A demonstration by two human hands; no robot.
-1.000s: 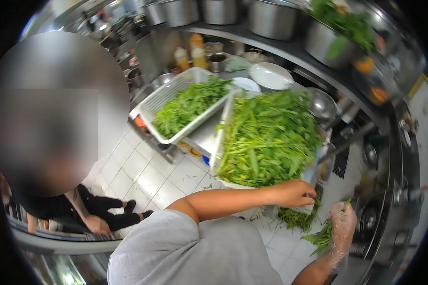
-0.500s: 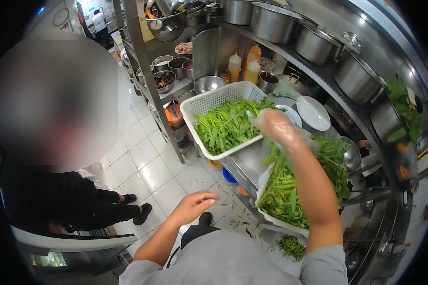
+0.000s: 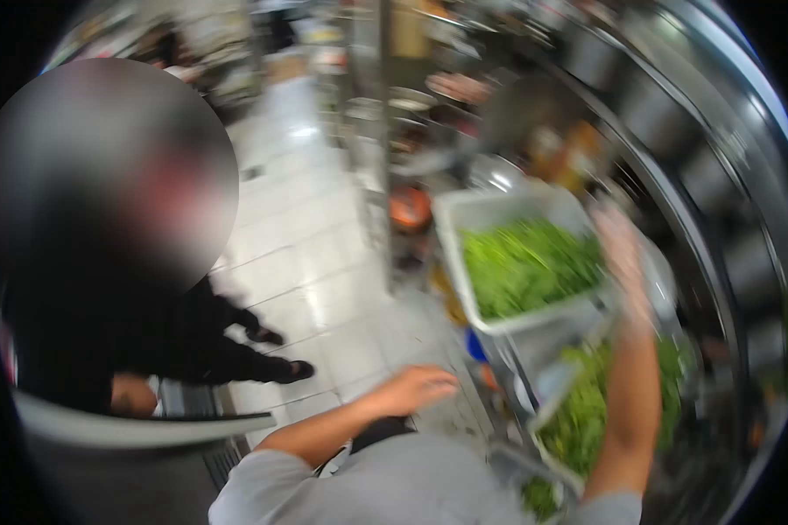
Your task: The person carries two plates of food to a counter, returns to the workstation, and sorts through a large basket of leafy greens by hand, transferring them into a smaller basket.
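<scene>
My left hand hangs in front of my body above the floor, bare, its fingers stretched out and holding nothing. My right hand, in a clear plastic glove, is at the right rim of a white perforated basket of cut green leafy vegetables; its fingers are smeared by motion. Below my right forearm, a second white container holds more leafy greens.
A person in dark clothes stands at the left. A metal shelf post rises behind the basket. Beside it are a steel bowl and an orange container. Large pots line the upper right shelf. White tiles cover the floor.
The view has swung left, so the baskets appear farther right, and it is now blurred. My right hand has shifted from above the greens' right part to the basket's right rim.
</scene>
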